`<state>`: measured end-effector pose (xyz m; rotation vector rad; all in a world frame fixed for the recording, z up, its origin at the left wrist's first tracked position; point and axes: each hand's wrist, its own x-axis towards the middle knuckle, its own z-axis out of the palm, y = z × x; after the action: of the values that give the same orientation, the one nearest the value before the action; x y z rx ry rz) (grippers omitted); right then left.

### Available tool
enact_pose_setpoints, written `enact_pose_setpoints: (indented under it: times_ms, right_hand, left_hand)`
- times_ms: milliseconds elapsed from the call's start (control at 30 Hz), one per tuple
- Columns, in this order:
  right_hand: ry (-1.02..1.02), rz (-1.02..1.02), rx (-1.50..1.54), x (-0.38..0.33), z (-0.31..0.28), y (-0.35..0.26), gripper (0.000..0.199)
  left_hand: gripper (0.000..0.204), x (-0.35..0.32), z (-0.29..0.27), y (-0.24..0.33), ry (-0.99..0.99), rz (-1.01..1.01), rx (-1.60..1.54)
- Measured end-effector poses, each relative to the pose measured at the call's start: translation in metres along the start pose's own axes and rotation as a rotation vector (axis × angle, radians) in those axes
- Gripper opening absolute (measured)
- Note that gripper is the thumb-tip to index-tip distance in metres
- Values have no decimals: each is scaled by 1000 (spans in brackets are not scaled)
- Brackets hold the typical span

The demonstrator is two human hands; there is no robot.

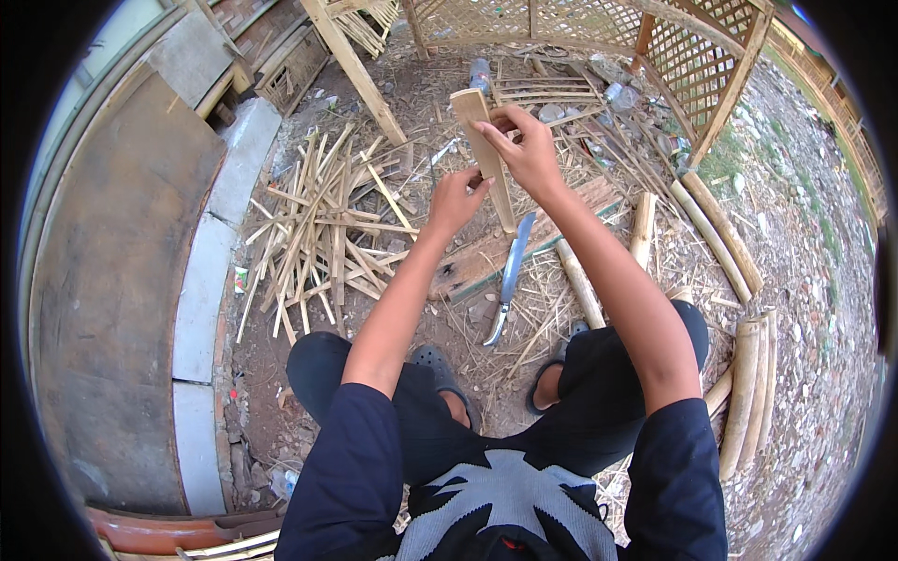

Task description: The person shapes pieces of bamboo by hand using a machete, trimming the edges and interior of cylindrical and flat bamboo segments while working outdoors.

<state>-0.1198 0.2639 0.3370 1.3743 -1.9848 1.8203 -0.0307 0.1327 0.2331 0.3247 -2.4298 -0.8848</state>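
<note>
A flat bamboo slat stands nearly upright in front of me, wider at its top. My right hand pinches its upper part between thumb and fingers. Lower down, my left hand grips the slat's left edge with its fingertips. The slat's lower end reaches down to a worn wooden board on the ground; whether it touches cannot be made out. Just below that end lies a machete, its blade across the board and its curved handle toward my feet.
To the left a heap of split bamboo strips lies loose. Bamboo poles rest at the right, beside gravel. A wooden post slants behind the heap, with a lattice fence farther back. Concrete blocks line the left.
</note>
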Motion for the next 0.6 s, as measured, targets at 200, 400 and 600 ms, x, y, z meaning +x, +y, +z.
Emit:
enact_pose_setpoints:
  times_ms: [200,400,600]
  right_hand:
    - [-86,-10,-62,-9,-6,11,24]
    - [-116,-16,-73,-27,0,22,23]
    - [-186,151,74,-25,5,41,21]
  left_hand:
    - [28,-9,-13,11,-29,-15,24]
    - [43,0,-36,19,19,30,-16]
    - [41,18,-52,43,36,74,-271]
